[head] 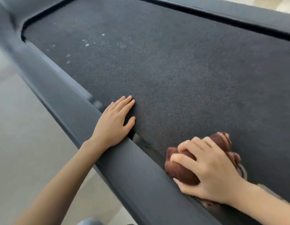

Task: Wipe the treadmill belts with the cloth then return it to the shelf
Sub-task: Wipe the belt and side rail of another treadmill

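A dark grey treadmill belt [181,70] fills most of the head view, with pale dusty spots toward its far left end. My right hand [210,172] presses a bunched brown cloth [184,171] onto the belt's near edge, beside the side rail. My left hand [115,122] lies flat with fingers spread, palm resting partly on the rail and fingers on the belt, holding nothing. The shelf is not in view.
A black side rail [72,114] runs diagonally along the belt's near edge. The opposite rail [238,15] borders the far side. Pale floor [19,143] lies to the left of the treadmill.
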`<state>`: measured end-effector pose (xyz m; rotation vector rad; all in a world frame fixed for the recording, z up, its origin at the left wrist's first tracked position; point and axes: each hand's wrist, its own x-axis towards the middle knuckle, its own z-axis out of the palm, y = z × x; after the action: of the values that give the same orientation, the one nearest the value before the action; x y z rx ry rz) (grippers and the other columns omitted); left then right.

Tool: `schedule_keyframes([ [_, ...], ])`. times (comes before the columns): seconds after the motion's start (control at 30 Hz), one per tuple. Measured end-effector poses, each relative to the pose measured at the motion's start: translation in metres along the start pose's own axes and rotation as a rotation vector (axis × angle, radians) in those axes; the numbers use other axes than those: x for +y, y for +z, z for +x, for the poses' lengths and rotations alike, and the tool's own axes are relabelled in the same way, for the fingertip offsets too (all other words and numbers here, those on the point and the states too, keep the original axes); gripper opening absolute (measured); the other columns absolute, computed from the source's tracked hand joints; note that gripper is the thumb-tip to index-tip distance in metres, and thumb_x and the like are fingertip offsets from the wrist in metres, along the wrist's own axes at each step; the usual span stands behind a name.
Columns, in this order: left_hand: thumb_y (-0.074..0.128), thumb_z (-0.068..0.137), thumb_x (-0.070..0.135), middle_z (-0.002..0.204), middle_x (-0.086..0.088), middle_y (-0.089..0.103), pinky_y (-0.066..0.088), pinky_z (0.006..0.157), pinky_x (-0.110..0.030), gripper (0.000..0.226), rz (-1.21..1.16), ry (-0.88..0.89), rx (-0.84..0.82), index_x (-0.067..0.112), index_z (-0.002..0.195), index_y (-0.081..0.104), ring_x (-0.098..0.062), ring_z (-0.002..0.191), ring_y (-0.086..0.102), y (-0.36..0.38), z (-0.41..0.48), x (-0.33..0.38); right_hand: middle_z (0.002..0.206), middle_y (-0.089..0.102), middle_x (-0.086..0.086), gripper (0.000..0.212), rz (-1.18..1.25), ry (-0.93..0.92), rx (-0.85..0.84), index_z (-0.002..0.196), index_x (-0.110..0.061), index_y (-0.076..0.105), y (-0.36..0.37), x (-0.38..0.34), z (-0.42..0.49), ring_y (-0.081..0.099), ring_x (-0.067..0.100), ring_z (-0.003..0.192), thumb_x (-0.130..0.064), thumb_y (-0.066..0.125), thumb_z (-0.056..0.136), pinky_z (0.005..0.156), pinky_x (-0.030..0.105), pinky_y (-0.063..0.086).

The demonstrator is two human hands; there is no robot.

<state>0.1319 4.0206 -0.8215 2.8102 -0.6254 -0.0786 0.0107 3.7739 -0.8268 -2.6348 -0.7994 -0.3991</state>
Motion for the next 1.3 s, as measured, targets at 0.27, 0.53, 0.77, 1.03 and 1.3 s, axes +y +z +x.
schedule_keyframes([
  [0.27,0.043,0.098,0.033,0.155,0.007,0.021,0.011,0.118,-0.038,0.051,0.026,0.074,-0.038,0.021,0.146,0.030,-0.013,0.144,0.015,-0.006,0.011,-0.035,0.090,0.060,0.004,0.035,-0.052,-0.038,-0.057,0.094,-0.021,0.067,0.031,-0.012,0.074,0.054,0.026,0.078,-0.051,0.058,0.078,0.067,0.039,0.044],
  [0.53,0.038,0.098,0.042,0.155,0.008,0.020,0.013,0.118,-0.042,0.048,0.053,0.133,-0.070,0.034,0.145,0.029,-0.014,0.144,0.013,-0.031,0.064,-0.118,0.092,0.058,0.003,0.035,-0.115,0.209,0.013,0.094,-0.022,0.066,0.076,-0.018,0.190,0.053,0.025,0.086,-0.052,0.059,0.077,0.072,0.038,0.039],
  [0.77,0.036,0.097,0.041,0.157,0.010,0.011,0.000,0.117,-0.035,0.053,0.007,0.217,-0.076,0.033,0.148,0.023,-0.010,0.145,0.001,-0.026,0.067,-0.134,0.093,0.057,0.002,0.035,-0.156,0.255,0.008,0.095,-0.021,0.066,0.061,-0.031,0.136,0.052,0.022,0.080,-0.049,0.065,0.073,0.069,0.037,0.040],
  [1.03,0.028,0.095,0.045,0.159,-0.001,0.004,0.000,0.116,-0.045,0.061,0.070,0.242,-0.067,0.025,0.150,0.014,-0.021,0.146,-0.001,-0.019,0.065,-0.133,0.092,0.057,-0.001,0.037,-0.306,0.636,0.001,0.092,-0.020,0.069,0.036,-0.056,0.074,0.054,0.023,0.078,-0.050,0.058,0.075,0.071,0.030,0.034],
  [1.3,0.027,0.095,0.047,0.159,0.000,0.002,0.000,0.116,-0.045,0.061,0.079,0.254,-0.060,0.025,0.150,0.011,-0.021,0.146,-0.003,-0.020,0.065,-0.133,0.089,0.057,-0.001,0.038,-0.312,0.604,0.114,0.095,-0.023,0.067,0.085,-0.037,0.182,0.054,0.021,0.080,-0.052,0.057,0.073,0.067,0.035,0.041],
])
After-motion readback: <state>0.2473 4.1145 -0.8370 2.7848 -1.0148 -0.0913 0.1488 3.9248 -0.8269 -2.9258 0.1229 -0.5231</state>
